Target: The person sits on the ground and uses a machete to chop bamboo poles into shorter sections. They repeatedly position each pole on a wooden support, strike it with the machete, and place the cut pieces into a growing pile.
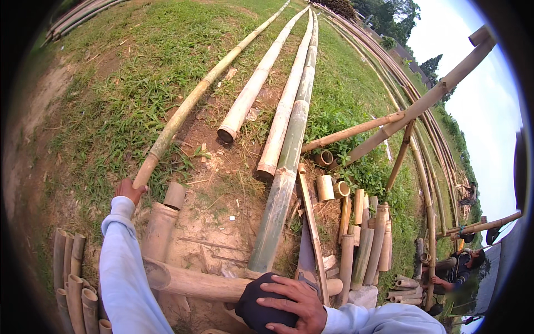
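At the lower edge of the frame, the right hand [303, 308] lies with spread fingers on a dark round thing [251, 303]. At middle left, the nearer left hand [131, 191] grasps one end of a pole [208, 79], which runs away toward top centre.

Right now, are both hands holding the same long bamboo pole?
No, the left hand holds the near end of a long bamboo pole, while the right hand lies on a dark rounded thing.
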A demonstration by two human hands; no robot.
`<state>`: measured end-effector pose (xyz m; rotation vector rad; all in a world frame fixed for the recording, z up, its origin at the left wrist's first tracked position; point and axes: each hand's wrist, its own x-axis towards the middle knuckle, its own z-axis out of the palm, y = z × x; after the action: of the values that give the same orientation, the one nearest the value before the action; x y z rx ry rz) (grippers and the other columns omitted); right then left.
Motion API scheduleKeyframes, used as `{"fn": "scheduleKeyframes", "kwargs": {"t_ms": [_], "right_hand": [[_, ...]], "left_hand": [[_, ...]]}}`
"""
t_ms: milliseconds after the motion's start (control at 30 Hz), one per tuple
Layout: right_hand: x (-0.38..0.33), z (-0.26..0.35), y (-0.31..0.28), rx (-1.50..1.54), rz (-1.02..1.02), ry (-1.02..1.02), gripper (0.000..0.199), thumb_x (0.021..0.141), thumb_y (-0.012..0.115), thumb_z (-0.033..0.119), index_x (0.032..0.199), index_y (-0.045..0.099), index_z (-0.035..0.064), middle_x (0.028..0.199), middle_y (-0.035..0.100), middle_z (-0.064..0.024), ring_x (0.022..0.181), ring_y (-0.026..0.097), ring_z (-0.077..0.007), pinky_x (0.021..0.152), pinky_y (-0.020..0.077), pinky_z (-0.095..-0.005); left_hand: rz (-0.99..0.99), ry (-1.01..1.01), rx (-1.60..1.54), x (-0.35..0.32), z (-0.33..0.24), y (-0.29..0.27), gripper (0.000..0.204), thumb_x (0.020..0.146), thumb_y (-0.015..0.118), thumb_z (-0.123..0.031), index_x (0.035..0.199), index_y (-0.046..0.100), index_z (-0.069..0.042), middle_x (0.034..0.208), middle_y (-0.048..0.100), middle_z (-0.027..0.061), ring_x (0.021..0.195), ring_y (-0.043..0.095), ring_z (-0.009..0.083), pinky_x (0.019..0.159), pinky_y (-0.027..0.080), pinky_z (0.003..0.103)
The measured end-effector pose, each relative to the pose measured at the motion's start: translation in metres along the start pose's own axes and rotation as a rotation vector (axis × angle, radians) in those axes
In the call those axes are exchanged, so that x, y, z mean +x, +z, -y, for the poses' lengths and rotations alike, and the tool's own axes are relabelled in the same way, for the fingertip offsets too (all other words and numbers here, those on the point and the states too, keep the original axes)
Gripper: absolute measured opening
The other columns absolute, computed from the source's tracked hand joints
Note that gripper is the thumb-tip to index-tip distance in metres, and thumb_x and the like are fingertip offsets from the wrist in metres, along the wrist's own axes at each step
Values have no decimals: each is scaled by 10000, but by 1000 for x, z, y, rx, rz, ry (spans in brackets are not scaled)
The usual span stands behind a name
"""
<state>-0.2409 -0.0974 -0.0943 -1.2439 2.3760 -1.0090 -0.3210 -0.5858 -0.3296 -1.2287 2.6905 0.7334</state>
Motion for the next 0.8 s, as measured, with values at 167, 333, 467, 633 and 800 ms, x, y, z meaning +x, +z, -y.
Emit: {"fn": "scheduleKeyframes", "kwargs": {"t_ms": [167, 333, 467, 633, 800], "right_hand": [[-7, 12, -2, 21, -19, -22, 515, 788, 768, 275, 1269, 684, 108, 1368, 604, -181, 1297, 541, -424, 1047, 445, -524], [-17, 23, 7, 12, -46, -59, 514, 788, 770, 257, 1272, 681, 111, 1375, 597, -185, 1306, 531, -428, 1061, 439, -523], [-29, 26, 19, -26, -53, -68, 537, 815, 763, 280, 1320, 648, 139, 1408, 571, -156, 1332, 511, -400, 1061, 428, -513], [-43, 22, 33, -171, -61, -98, 598, 870, 722, 361, 1417, 551, 191, 1452, 515, -89, 1378, 457, -343, 1048, 416, -485], [-57, 27, 28, -199, -117, -89, 621, 847, 757, 336, 1408, 565, 151, 1441, 514, -144, 1364, 461, -413, 1107, 399, -525]], "left_hand": [[73, 72, -20, -13, -30, -32, 622, 718, 830, -434, 1124, 682, 14, 1163, 688, 257, 1116, 645, 413, 972, 507, 479], [56, 95, -36, -19, -25, -15, 616, 729, 809, -433, 1122, 684, 25, 1154, 691, 263, 1122, 655, 402, 991, 510, 469], [127, 51, -9, -62, -65, -29, 618, 753, 795, -447, 1142, 684, 21, 1163, 695, 253, 1126, 658, 400, 992, 511, 470], [49, 155, 116, -113, -110, -53, 563, 800, 769, -442, 1170, 693, -24, 1171, 706, 216, 1119, 672, 368, 972, 520, 472], [-29, 185, 184, -173, -101, -74, 517, 816, 740, -460, 1131, 692, -52, 1123, 719, 193, 1079, 680, 370, 967, 507, 474]]}}
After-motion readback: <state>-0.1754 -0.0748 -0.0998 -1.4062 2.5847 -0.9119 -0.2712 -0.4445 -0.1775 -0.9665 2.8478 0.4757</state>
